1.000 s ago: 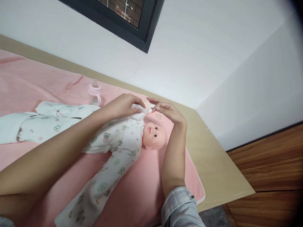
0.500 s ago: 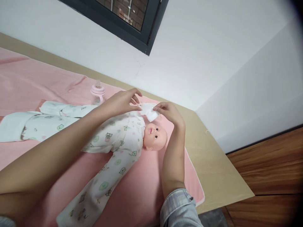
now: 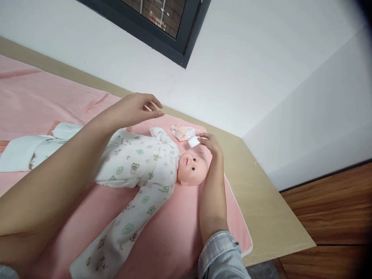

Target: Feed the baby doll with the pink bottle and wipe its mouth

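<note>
A baby doll in white patterned clothes lies on its back on a pink blanket. Beside its head, the fingertips of my right hand pinch the edge of a small white folded pad; whether it is gauze or a wipe I cannot tell. A crumpled clear plastic packet lies next to the pad. My left hand hovers over the blanket's far edge, above the doll's chest, fingers parted and holding nothing. My left forearm covers part of the doll's body and legs.
The blanket covers much of a light wooden table, whose right corner sticks out past it. Behind the table stands a white wall with a dark-framed window. Brown wood panels are at the right.
My left hand has moved up and to the left, away from the white pad and packet. The pink bottle is now hidden behind my left arm. My right hand stays by the pad.
</note>
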`<state>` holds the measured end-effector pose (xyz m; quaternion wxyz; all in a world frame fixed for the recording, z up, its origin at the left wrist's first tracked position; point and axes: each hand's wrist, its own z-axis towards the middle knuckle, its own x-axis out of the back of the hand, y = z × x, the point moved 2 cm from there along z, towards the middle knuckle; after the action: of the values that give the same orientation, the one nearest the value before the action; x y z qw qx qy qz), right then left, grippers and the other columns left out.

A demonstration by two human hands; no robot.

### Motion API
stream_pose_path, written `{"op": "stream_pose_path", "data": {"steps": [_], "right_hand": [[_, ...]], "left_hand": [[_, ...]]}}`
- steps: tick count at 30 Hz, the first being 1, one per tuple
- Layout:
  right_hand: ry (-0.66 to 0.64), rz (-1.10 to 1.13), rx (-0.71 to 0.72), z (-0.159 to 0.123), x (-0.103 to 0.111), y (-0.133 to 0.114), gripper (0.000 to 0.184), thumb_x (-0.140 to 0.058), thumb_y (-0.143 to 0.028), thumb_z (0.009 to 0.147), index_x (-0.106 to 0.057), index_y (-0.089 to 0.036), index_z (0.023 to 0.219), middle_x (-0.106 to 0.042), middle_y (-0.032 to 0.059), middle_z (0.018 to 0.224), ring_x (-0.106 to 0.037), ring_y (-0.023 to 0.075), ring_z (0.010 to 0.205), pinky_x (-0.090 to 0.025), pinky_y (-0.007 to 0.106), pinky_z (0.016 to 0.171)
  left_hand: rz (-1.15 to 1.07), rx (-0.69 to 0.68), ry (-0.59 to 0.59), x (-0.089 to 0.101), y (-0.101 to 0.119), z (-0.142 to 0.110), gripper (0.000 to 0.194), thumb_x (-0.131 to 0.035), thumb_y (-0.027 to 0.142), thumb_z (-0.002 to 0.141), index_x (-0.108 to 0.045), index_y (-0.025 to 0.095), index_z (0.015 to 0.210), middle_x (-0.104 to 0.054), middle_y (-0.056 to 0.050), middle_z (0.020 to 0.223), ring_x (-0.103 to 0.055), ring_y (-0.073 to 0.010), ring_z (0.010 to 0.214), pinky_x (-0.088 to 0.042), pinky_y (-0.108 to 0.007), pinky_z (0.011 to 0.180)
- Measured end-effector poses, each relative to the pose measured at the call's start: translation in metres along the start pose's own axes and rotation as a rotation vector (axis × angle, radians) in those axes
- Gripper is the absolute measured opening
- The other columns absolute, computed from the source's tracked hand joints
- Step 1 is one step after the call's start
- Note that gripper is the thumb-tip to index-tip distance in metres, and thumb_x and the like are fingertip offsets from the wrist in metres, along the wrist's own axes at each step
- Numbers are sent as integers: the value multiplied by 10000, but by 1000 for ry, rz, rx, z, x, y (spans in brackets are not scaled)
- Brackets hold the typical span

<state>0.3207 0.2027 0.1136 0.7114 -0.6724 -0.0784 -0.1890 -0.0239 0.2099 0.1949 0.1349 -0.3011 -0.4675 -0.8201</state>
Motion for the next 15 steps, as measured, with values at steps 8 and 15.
{"op": "stream_pose_path", "data": {"steps": [8,15], "right_hand": [[-234,515,44,7,-37,29,725,-851,-272,683,-593,-289,1361,-616,46,1411,-573,234,1336,-475,396,1146],[-284,566,-150,6,-46,49,783,-842,-230,713,-514,-240,1423,-740,65,1155,-654,224,1246,-415,450,1202]], "left_hand": [[-1,14,14,14,-6,-1,374,-681,493,827,-712,201,1060,-731,-54,985,-693,-254,914,-487,-335,733],[23,61,79,24,-23,5,402,-652,527,820,-716,211,1060,-733,-39,1002,-684,-255,938,-492,-334,771]]}}
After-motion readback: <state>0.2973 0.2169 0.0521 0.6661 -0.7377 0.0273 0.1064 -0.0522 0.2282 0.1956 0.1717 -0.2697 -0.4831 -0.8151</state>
